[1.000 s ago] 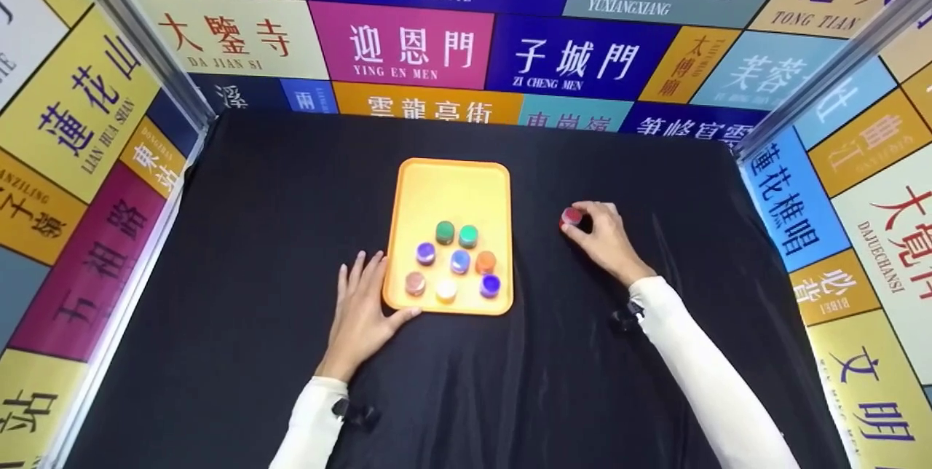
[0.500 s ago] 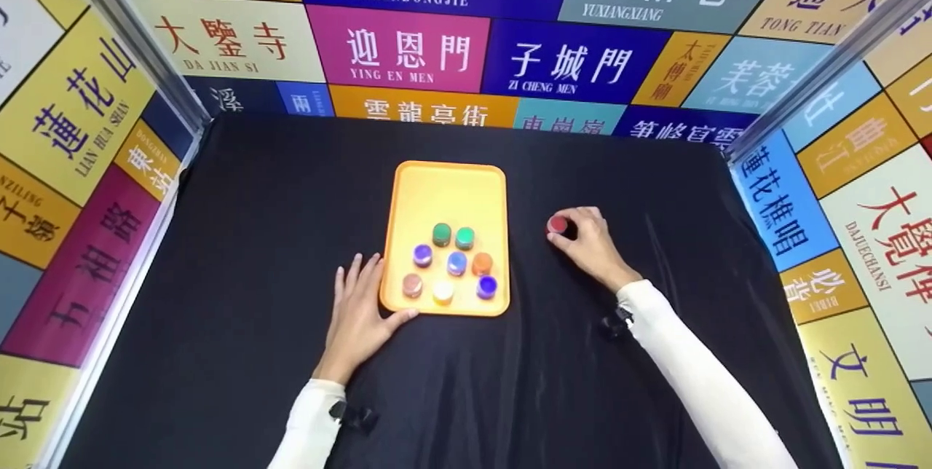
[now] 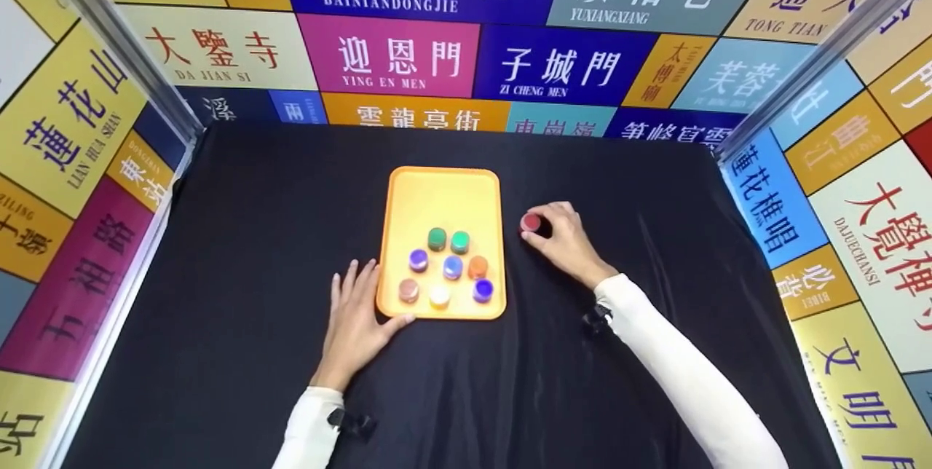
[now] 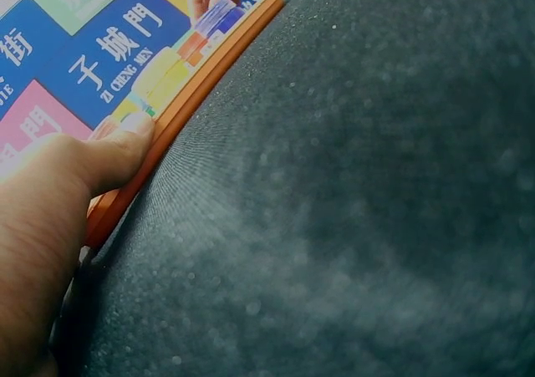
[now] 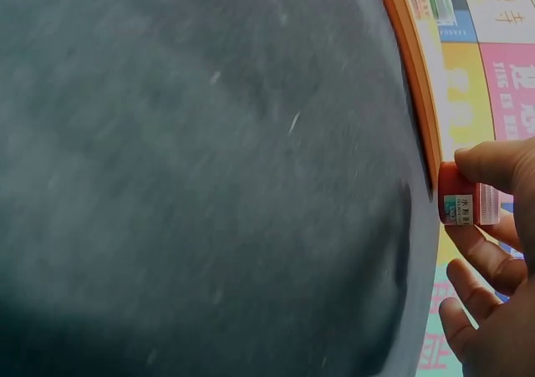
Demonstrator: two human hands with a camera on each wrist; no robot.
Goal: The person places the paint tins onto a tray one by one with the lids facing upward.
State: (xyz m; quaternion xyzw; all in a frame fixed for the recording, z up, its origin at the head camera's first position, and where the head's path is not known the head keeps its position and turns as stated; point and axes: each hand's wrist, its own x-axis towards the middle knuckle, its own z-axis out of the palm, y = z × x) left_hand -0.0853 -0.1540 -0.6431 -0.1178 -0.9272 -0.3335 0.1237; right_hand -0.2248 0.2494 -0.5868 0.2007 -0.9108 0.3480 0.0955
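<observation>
My right hand (image 3: 569, 242) pinches a small red paint jar (image 3: 529, 223) between thumb and fingers, just right of an orange tray (image 3: 444, 196). The right wrist view shows the jar (image 5: 456, 200) with a printed label and a clear end, close to the tray's rim (image 5: 415, 76). My left hand (image 3: 355, 330) rests at the tray's near left corner. Its fingers lie straight along the left side, and its thumb (image 4: 121, 151) touches the near rim. On the tray's near half stand two green jars (image 3: 448, 240) and several other jars, among them an orange one (image 3: 477, 266) and a white one (image 3: 439, 298).
Black cloth (image 3: 619, 185) covers the table and has folds in front of the tray. Panels with coloured street-name signs (image 3: 393, 54) enclose the back and both sides, joined by metal corner posts (image 3: 808, 65).
My right hand has moved left with the red paint jar, closer to the tray. The left hand stays at the tray's corner. The whole head view has shifted slightly.
</observation>
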